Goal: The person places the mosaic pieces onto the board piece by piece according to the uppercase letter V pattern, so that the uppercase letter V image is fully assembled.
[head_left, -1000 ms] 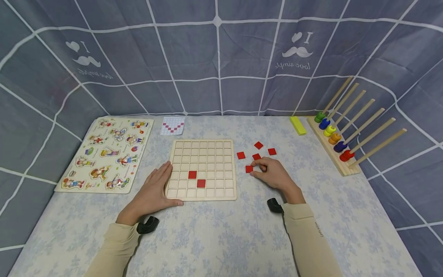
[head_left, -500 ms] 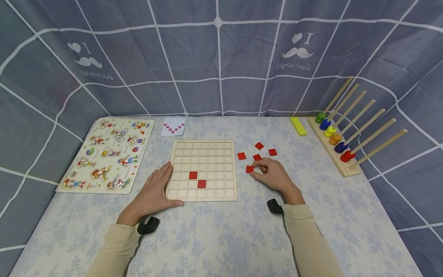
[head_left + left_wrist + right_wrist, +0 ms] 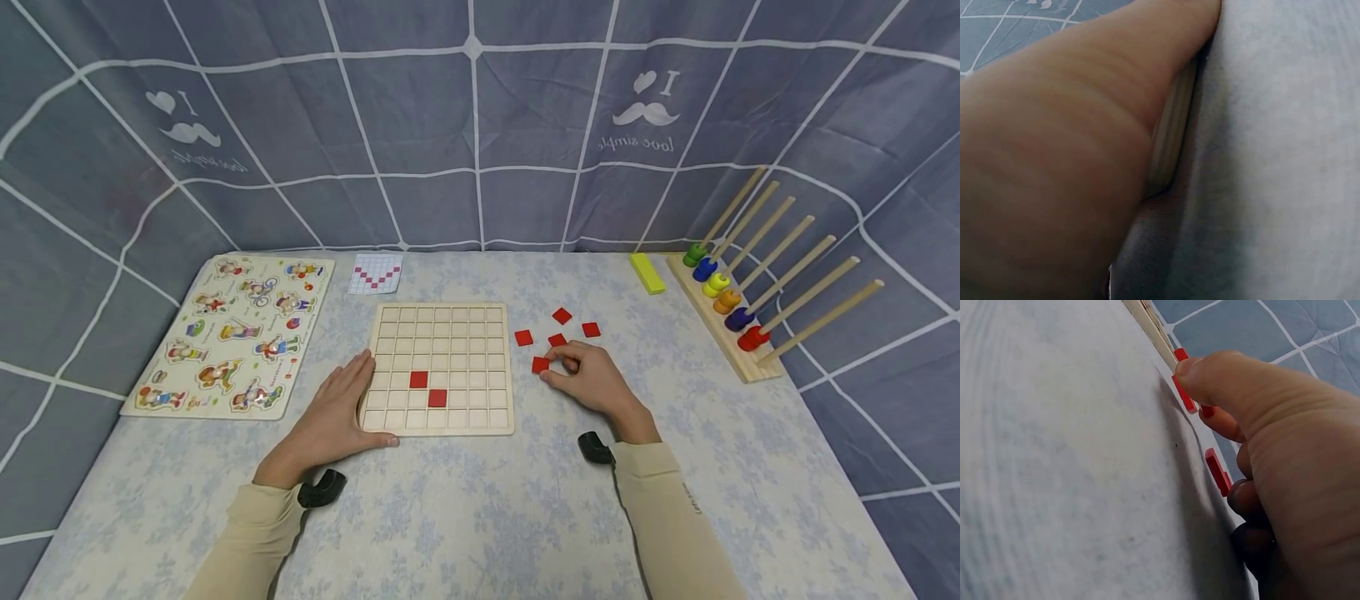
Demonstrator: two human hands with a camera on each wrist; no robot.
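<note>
A square wooden grid board (image 3: 457, 333) lies mid-table with two red tiles (image 3: 418, 380) set in its lower cells. My left hand (image 3: 330, 417) rests against its left side, fingers straight along the edge and thumb along the front edge. In the left wrist view, the palm hides most of the board's side (image 3: 1172, 131). To the right of the board, my right hand (image 3: 592, 379) pinches a red square tile (image 3: 540, 365) between thumb and index finger, low over the table. Several more red tiles (image 3: 562, 316) lie loose just beyond this hand.
A small pattern card (image 3: 375, 274) lies behind the board. At the left is a picture puzzle board (image 3: 232, 333). A yellow block (image 3: 647, 273) and a peg stand with coloured rings (image 3: 726, 302) occupy the back right. A grey curtain (image 3: 525, 108) hangs behind.
The red tile at my right fingertips has shifted very slightly. My left hand and the board stay in place.
</note>
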